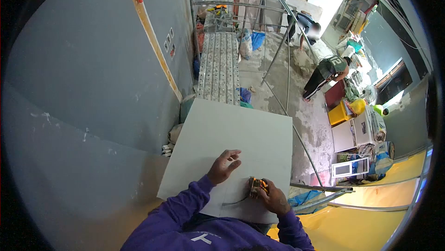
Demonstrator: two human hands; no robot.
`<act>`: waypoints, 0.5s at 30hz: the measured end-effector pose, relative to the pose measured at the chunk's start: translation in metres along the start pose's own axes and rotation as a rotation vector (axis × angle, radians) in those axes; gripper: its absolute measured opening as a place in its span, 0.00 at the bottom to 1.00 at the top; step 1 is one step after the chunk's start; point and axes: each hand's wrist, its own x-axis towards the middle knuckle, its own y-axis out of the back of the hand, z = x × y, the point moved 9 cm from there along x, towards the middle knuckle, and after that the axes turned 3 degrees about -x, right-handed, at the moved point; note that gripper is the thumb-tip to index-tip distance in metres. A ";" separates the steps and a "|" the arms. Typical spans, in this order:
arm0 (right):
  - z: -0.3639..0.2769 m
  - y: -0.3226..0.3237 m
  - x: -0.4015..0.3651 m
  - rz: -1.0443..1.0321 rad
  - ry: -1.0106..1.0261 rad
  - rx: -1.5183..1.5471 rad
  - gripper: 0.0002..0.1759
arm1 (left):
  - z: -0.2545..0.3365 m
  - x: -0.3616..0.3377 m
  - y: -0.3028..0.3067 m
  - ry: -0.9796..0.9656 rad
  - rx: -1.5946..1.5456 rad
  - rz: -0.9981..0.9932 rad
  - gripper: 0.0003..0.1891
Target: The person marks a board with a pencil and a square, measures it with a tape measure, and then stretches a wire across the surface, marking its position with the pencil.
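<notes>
Reaching over a pale board [241, 132], a person's left hand [225, 165] is at left, its fingers loosely curled and grasping nothing — whether they touch the surface cannot be told. A dark, strap-like line [235, 202] runs across the near part of the board toward an orange-and-black tape measure [257, 187], which lies to the right of the left fingers and nearer the person's body. At right, the right hand [275, 200] — the closer one — grasps the tape's case, which juts left from its grip.

Perforated platform [219, 67] — pale board [236, 135] (broad)
</notes>
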 end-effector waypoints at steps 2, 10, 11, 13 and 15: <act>-0.002 0.001 0.005 0.034 -0.008 -0.009 0.34 | -0.014 0.002 0.010 0.049 -0.029 0.066 0.25; -0.007 0.000 0.022 -0.015 -0.075 -0.044 0.34 | -0.017 0.008 0.013 -0.017 0.052 0.070 0.19; -0.004 -0.001 0.025 -0.011 -0.070 -0.032 0.34 | -0.011 0.008 0.014 -0.046 0.101 0.085 0.17; 0.000 -0.003 0.027 -0.009 -0.071 -0.013 0.33 | -0.014 0.007 0.015 -0.052 0.077 0.096 0.18; -0.003 -0.001 0.028 -0.019 -0.099 0.004 0.33 | -0.014 0.007 0.016 -0.056 0.065 0.098 0.18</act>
